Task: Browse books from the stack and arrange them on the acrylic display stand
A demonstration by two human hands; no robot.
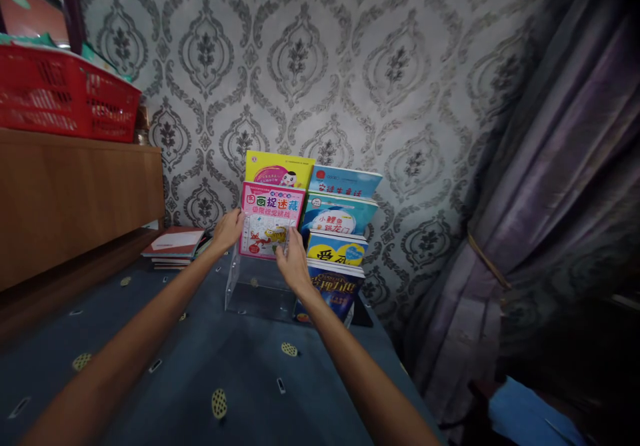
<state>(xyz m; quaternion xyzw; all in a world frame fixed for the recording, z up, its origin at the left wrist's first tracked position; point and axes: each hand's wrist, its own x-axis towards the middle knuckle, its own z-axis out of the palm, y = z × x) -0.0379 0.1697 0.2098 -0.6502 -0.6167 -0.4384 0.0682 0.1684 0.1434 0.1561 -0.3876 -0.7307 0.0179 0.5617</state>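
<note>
A pink picture book (270,233) stands upright in a clear tiered book rack (260,296), in front of a yellow book (265,164). My left hand (229,228) grips its left edge, and my right hand (294,263) has its fingers on the lower right part of the cover. In the rack's right column are a light blue book (345,181), a teal book (343,216), a yellow-and-blue book (345,251) and a dark blue book (334,289). The rack's lower left tiers hold no book.
Several books lie stacked (175,245) on the dark patterned cloth (250,379) at left. A wooden cabinet (75,199) bears a red basket (65,93). Patterned wallpaper backs the rack. A tied purple curtain (465,339) hangs at right, near a blue item (530,416).
</note>
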